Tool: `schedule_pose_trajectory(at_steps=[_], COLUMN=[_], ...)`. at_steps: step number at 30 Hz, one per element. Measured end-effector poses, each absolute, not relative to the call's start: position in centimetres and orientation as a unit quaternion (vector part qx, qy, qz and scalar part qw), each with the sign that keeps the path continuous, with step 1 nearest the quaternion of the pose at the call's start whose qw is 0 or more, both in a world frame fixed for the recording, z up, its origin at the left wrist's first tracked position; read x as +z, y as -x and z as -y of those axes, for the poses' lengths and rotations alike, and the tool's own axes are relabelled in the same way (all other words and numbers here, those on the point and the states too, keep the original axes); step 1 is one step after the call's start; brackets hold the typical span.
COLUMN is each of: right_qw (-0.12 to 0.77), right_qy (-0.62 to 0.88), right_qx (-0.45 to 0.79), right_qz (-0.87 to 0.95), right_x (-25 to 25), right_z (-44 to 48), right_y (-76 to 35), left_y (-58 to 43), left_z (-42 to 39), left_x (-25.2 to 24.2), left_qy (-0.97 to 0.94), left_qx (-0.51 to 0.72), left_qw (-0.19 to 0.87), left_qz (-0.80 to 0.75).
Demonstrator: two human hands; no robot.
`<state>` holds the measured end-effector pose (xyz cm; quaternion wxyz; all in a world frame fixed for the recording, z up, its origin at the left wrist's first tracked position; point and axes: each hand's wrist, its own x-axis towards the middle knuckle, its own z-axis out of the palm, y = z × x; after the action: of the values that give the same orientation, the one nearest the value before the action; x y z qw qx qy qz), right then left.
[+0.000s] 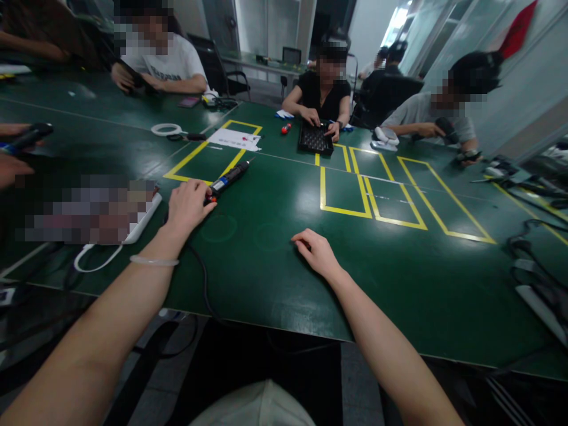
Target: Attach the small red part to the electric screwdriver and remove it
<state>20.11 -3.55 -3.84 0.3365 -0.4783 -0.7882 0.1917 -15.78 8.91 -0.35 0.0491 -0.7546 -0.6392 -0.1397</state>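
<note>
My left hand (189, 204) is closed over the rear end of a black electric screwdriver (228, 177) with a blue band. Its thin tip points away to the upper right, and a black cord (204, 278) trails from under my wrist to the table's front edge. By my thumb shows a small orange-red part, half covered by the fingers. Resting on the green table (266, 284), my right hand (317, 251) has its fingers curled together with nothing visible in them.
A blurred-out phone-like device (142, 219) with a white cable lies left of my left hand. Ahead are a white sheet (235, 139), yellow tape outlines (346, 210) and a small red item (286, 128). Across, a person handles a black tray (316, 139); other people sit around.
</note>
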Motion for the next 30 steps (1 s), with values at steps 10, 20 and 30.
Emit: schedule_pose_trajectory(at_steps=[10, 20, 30], right_qw=[0.329, 0.408, 0.473], right_qy=[0.479, 0.472, 0.372], right_qx=[0.193, 0.338, 0.558], right_qz=[0.791, 0.705, 0.571], right_x=[-3.8, -3.9, -3.4], right_z=[3.6, 3.3, 3.3], right_y=[-20.0, -19.8, -19.2], left_y=[15.1, 5.3, 0.3], left_z=[-8.5, -4.3, -2.2], left_x=[0.0, 2.0, -0.3], left_qy=[0.722, 0.712, 0.714], left_qx=[-0.247, -0.295, -0.198], left_qw=[0.01, -0.489, -0.59], left_qz=[0.646, 0.409, 0.321])
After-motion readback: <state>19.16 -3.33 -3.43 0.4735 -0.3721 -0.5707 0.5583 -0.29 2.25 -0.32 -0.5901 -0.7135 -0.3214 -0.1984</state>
